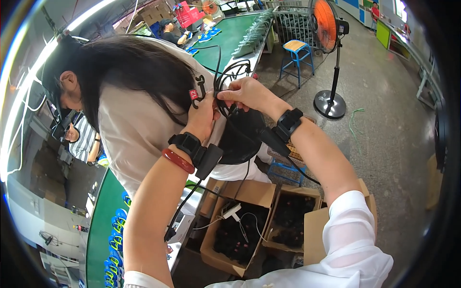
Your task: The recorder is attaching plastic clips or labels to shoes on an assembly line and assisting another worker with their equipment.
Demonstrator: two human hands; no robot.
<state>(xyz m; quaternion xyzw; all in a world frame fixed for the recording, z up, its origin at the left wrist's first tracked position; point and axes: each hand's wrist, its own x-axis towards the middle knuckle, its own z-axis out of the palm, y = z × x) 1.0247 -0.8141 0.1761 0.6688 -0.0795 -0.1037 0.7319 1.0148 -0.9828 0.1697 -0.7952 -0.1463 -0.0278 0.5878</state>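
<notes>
A looped bundle of thin black cable (236, 71) hangs between my hands, behind a co-worker's back. My left hand (201, 117) is closed around its lower part, fingers partly hidden. Just above that hand, a black hooked strap end (201, 85) with a small red tag (193, 94) sticks up; I cannot make out what it is fixed to. From the right, my right hand (247, 96) pinches strands of the same cable. Below both hands is a black mesh bag or pouch (237, 146). Black bands with box-like units sit on my wrists, and cables trail from them.
A co-worker (139, 105) in a light shirt stands close at left. Open cardboard boxes (207, 247) with dark contents are below, a white power strip (231, 211) across one. Blue shoes (114, 240) line a green table (100, 225). An orange fan (324, 26) and blue stool (297, 57) stand beyond.
</notes>
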